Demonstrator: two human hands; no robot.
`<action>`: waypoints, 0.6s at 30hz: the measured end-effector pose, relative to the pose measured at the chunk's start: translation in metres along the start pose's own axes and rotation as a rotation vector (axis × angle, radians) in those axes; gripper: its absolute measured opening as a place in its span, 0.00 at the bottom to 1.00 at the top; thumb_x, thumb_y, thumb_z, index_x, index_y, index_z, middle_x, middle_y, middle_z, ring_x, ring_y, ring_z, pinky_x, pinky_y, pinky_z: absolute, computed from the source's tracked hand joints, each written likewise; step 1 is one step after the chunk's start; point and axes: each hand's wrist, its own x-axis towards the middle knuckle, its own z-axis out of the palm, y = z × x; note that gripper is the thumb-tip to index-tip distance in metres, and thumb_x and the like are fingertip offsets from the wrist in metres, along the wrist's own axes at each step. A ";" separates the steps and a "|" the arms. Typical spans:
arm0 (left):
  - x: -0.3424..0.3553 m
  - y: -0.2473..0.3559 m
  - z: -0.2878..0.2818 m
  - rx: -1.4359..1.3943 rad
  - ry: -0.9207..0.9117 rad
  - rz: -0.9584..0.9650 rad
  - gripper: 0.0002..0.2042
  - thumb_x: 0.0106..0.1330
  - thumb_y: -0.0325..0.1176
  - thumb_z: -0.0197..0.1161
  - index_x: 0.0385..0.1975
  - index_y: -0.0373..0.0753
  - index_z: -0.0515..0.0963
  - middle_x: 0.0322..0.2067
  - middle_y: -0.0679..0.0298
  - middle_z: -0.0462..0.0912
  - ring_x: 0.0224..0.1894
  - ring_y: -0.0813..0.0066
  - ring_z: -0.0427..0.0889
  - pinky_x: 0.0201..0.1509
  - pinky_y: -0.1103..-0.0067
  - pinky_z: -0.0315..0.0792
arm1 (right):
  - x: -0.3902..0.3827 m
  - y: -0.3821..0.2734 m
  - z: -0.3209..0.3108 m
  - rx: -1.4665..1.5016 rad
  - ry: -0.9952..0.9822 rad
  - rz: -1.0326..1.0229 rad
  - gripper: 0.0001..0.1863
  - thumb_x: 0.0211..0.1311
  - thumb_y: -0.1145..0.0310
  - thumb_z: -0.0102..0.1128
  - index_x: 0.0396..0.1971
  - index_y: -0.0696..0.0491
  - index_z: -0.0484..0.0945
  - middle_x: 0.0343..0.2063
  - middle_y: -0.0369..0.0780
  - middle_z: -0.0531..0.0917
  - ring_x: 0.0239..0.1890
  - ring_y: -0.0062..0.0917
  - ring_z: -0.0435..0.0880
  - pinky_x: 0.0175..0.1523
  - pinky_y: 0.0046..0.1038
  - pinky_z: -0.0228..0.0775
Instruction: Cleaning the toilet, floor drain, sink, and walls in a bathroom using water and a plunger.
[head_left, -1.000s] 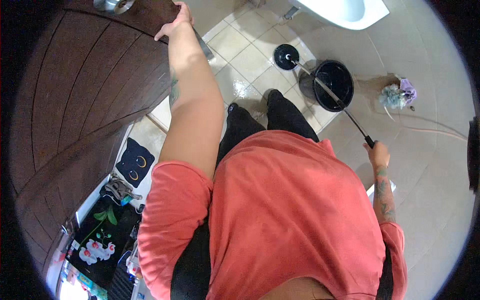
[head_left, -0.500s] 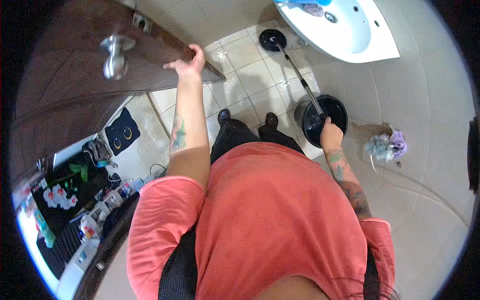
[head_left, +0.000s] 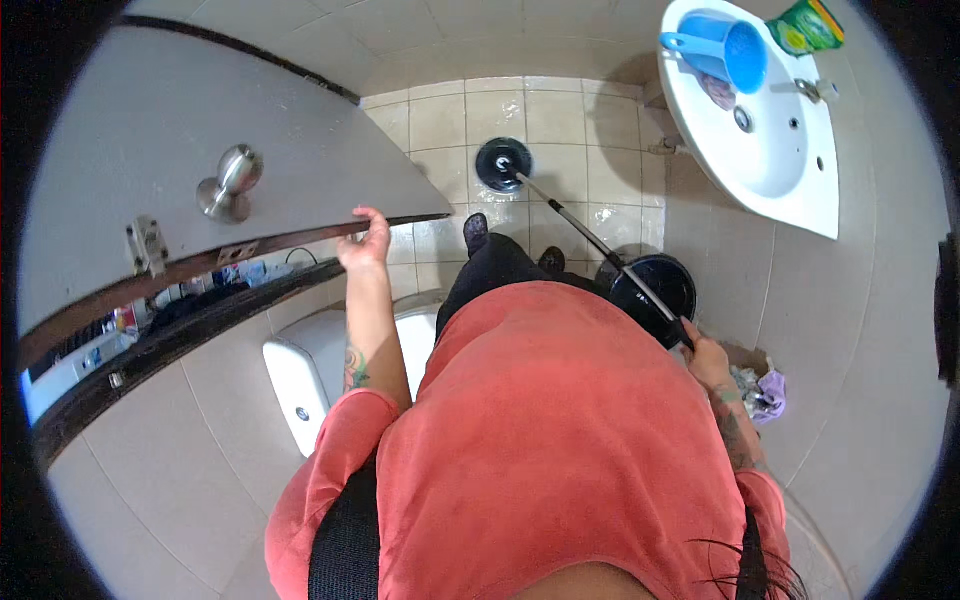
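Disc-headed mop, one: metal pole slanting over the mouth of the black bucket, black disc over the floor tiles ahead-left of that bucket. Right hand, the nearer: just behind-right of the bucket, fingers wrapped round the pole's end, long axis running forward-left from them. Left hand: well left of the bucket, at the door edge; whether its fingers clamp there, one cannot tell.
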 end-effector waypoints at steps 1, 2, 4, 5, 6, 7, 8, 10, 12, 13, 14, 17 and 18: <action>-0.009 0.017 -0.002 -0.073 -0.030 -0.026 0.19 0.62 0.43 0.58 0.42 0.32 0.71 0.34 0.51 0.76 0.37 0.59 0.77 0.37 0.67 0.79 | 0.014 -0.018 -0.011 -0.044 -0.001 -0.021 0.32 0.62 0.62 0.56 0.67 0.38 0.62 0.34 0.52 0.84 0.37 0.50 0.83 0.44 0.47 0.73; -0.014 0.034 -0.004 -0.105 -0.080 0.011 0.18 0.63 0.43 0.57 0.44 0.33 0.71 0.37 0.51 0.76 0.39 0.57 0.77 0.39 0.66 0.80 | 0.032 -0.038 -0.019 -0.065 -0.015 -0.050 0.32 0.63 0.62 0.56 0.67 0.39 0.61 0.34 0.52 0.84 0.37 0.49 0.83 0.44 0.47 0.73; -0.017 0.066 -0.002 -0.147 -0.134 0.062 0.19 0.64 0.43 0.57 0.46 0.34 0.72 0.40 0.50 0.76 0.40 0.55 0.77 0.40 0.66 0.81 | 0.073 -0.071 -0.025 -0.100 0.000 -0.134 0.31 0.63 0.62 0.55 0.67 0.41 0.60 0.35 0.51 0.84 0.38 0.49 0.83 0.44 0.47 0.73; -0.015 0.082 0.003 -0.140 -0.094 0.047 0.21 0.64 0.45 0.55 0.49 0.34 0.71 0.43 0.49 0.75 0.44 0.52 0.75 0.43 0.63 0.80 | 0.097 -0.082 -0.016 -0.113 0.030 -0.185 0.32 0.63 0.62 0.55 0.67 0.42 0.60 0.35 0.50 0.84 0.39 0.48 0.83 0.44 0.47 0.73; -0.011 0.098 0.009 -0.130 -0.053 0.029 0.24 0.64 0.47 0.54 0.52 0.33 0.70 0.47 0.48 0.73 0.48 0.50 0.74 0.47 0.61 0.80 | 0.123 -0.096 -0.007 -0.127 0.065 -0.234 0.31 0.63 0.62 0.55 0.67 0.43 0.60 0.36 0.50 0.84 0.40 0.48 0.83 0.45 0.47 0.73; -0.005 0.120 0.014 -0.142 -0.055 0.037 0.24 0.64 0.47 0.54 0.52 0.33 0.70 0.47 0.48 0.73 0.48 0.50 0.74 0.47 0.61 0.80 | 0.147 -0.113 -0.004 -0.142 0.098 -0.287 0.31 0.64 0.62 0.54 0.67 0.45 0.60 0.37 0.49 0.84 0.40 0.48 0.83 0.45 0.48 0.73; 0.001 0.147 0.015 -0.157 0.045 0.032 0.26 0.64 0.49 0.53 0.54 0.34 0.70 0.50 0.47 0.70 0.51 0.47 0.71 0.49 0.59 0.79 | 0.163 -0.142 -0.011 -0.157 0.045 -0.263 0.30 0.64 0.62 0.53 0.66 0.45 0.61 0.38 0.49 0.84 0.41 0.48 0.83 0.45 0.47 0.73; 0.021 0.203 0.015 -0.139 0.087 0.116 0.28 0.64 0.52 0.53 0.57 0.37 0.70 0.58 0.47 0.64 0.57 0.45 0.66 0.53 0.55 0.77 | 0.196 -0.204 -0.024 -0.181 -0.002 -0.263 0.29 0.64 0.62 0.53 0.66 0.46 0.61 0.39 0.49 0.84 0.41 0.47 0.83 0.46 0.47 0.73; 0.036 0.221 0.013 -0.157 0.118 0.174 0.32 0.58 0.50 0.60 0.58 0.34 0.68 0.58 0.45 0.65 0.56 0.46 0.69 0.51 0.56 0.78 | 0.218 -0.235 -0.020 -0.134 -0.016 -0.325 0.30 0.64 0.62 0.53 0.66 0.47 0.61 0.40 0.51 0.83 0.43 0.46 0.83 0.48 0.46 0.73; 0.040 0.238 0.012 -0.175 0.136 0.241 0.37 0.53 0.49 0.67 0.59 0.31 0.66 0.58 0.43 0.65 0.56 0.47 0.72 0.50 0.57 0.80 | 0.224 -0.242 -0.021 -0.145 -0.019 -0.337 0.30 0.64 0.62 0.53 0.66 0.47 0.61 0.40 0.51 0.83 0.43 0.46 0.83 0.48 0.46 0.73; 0.041 0.258 0.012 -0.073 0.117 0.226 0.26 0.64 0.52 0.53 0.57 0.43 0.71 0.55 0.50 0.69 0.57 0.43 0.66 0.53 0.55 0.76 | 0.227 -0.248 -0.021 -0.159 -0.040 -0.356 0.33 0.61 0.63 0.56 0.67 0.47 0.59 0.39 0.53 0.83 0.43 0.48 0.82 0.48 0.46 0.72; 0.054 0.283 0.023 -0.145 0.194 0.189 0.25 0.65 0.51 0.51 0.57 0.43 0.72 0.56 0.51 0.70 0.57 0.44 0.67 0.51 0.55 0.77 | 0.212 -0.252 -0.041 -0.198 -0.075 -0.351 0.37 0.59 0.64 0.60 0.69 0.47 0.56 0.39 0.54 0.82 0.44 0.49 0.81 0.49 0.46 0.71; 0.058 0.293 0.019 -0.157 0.191 0.190 0.25 0.65 0.51 0.51 0.57 0.43 0.72 0.56 0.51 0.70 0.57 0.44 0.67 0.51 0.55 0.77 | 0.198 -0.251 -0.059 -0.223 -0.092 -0.355 0.38 0.59 0.65 0.60 0.69 0.47 0.55 0.39 0.55 0.82 0.45 0.49 0.81 0.50 0.46 0.71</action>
